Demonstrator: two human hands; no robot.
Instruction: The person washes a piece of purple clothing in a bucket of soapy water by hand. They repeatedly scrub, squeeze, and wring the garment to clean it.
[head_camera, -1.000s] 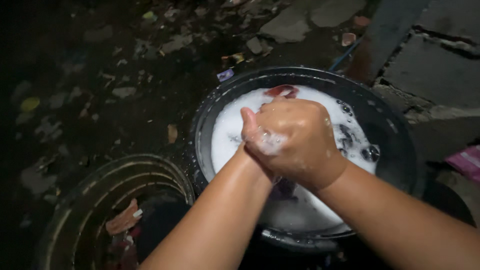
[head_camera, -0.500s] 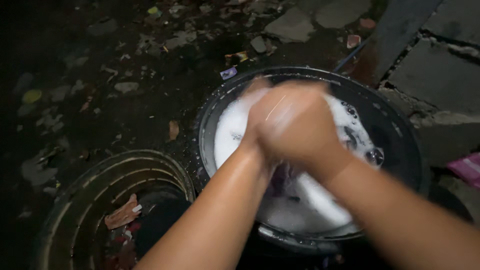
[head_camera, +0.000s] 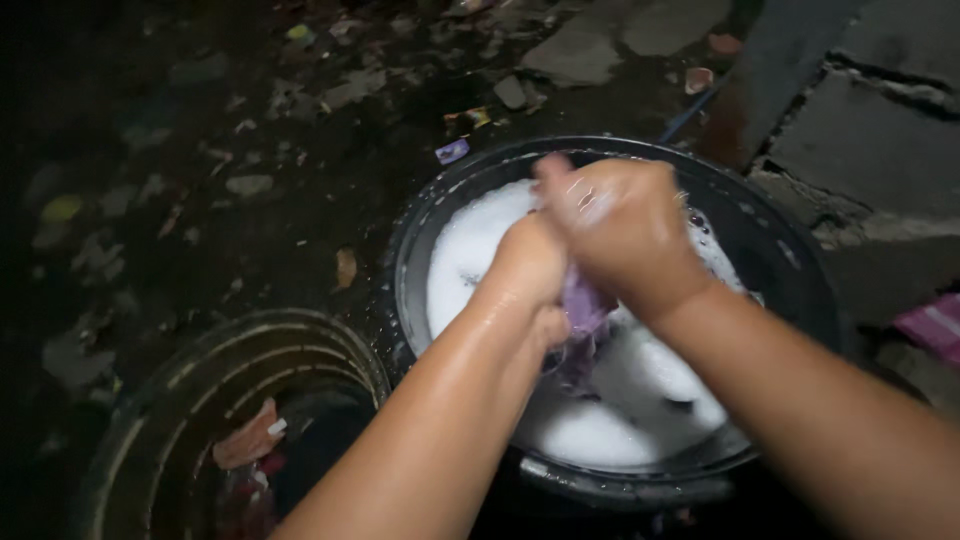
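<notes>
A black round basin (head_camera: 425, 235) full of white soapy water stands on dark ground. Over it my left hand (head_camera: 525, 270) and my right hand (head_camera: 615, 225) press together, both wet and soapy. Between them they squeeze a purple cloth (head_camera: 583, 305), which hangs down towards the foam. My right hand lies over the left and hides most of its fingers. Part of the cloth trails dark into the suds below my wrists.
A second black ribbed tub (head_camera: 200, 400) sits at the lower left with reddish cloth (head_camera: 248, 440) inside. Dirt ground with litter and stones spreads across the top left. Cracked concrete slabs (head_camera: 880, 140) lie at the right, with a pink object (head_camera: 935, 325) at the right edge.
My clasped hands have rubbed back and forth over the basin. The purple cloth now shows below them, hanging from my grip.
</notes>
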